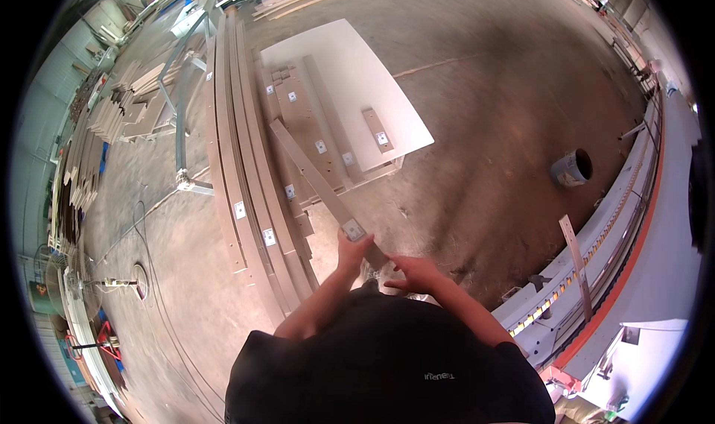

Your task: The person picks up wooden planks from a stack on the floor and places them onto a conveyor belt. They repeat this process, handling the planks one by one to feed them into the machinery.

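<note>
Workshop, bare concrete floor (491,118), deep shadow toward right. Ahead: white panel (372,66) on a low support, brown pieces lying on it, incl. one short labelled piece (376,128). Left of that, long brown boards (246,141) side by side, some labelled; farther left, metal frame (181,126) and stacked boards (119,118). Far left edge: round fan (73,282). Right: grey bucket (570,169) on floor; long machine (629,223) with orange-red edge along right side, brown strip (575,256) upright-ish against it.

Long brown strip (316,179) is in front of the body, slanting away up-left, near end between the hands. Left hand (353,251) closed around it by its white label (353,230), thumb on top. Right hand (414,273) at the near end: fingers part-spread, fingertips at the edge; can't tell if pinching or only touching.
</note>
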